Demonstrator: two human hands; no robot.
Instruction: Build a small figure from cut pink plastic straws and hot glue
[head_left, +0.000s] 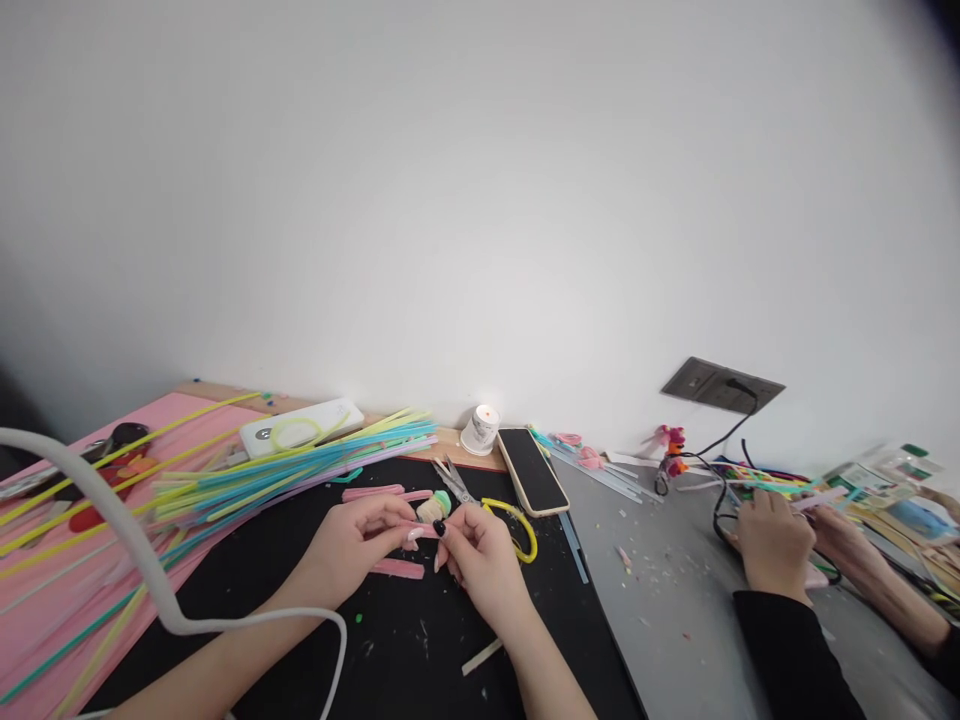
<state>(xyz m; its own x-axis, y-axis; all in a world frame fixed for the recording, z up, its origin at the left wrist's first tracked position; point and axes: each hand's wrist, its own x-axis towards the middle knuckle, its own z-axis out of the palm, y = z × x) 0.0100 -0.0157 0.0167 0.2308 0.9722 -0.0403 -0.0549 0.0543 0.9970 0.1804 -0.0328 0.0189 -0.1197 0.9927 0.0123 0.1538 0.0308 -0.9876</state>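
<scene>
Between the fingertips of my left hand [352, 545] and my right hand [480, 555] is a short pink strip [425, 531], pinched at both ends. The fingers hide part of it. Just behind it sits a small cream piece with a green top [433, 508]; whether it touches my fingers I cannot tell. More pink strips [397, 569] lie on the black mat [300, 660] around my left hand. Scissors with yellow handles [534, 540] rest partly behind my right hand, blades towards the wall. A pale short strip [481, 657] lies near my right wrist.
A bundle of long pastel strips [300, 470] and a white device [304, 428] lie at left. A white cable [142, 540] crosses in front. A white cup [480, 430] and a phone [532, 470] stand behind. At right, another person's hands [776, 545] work near a black cord [720, 500].
</scene>
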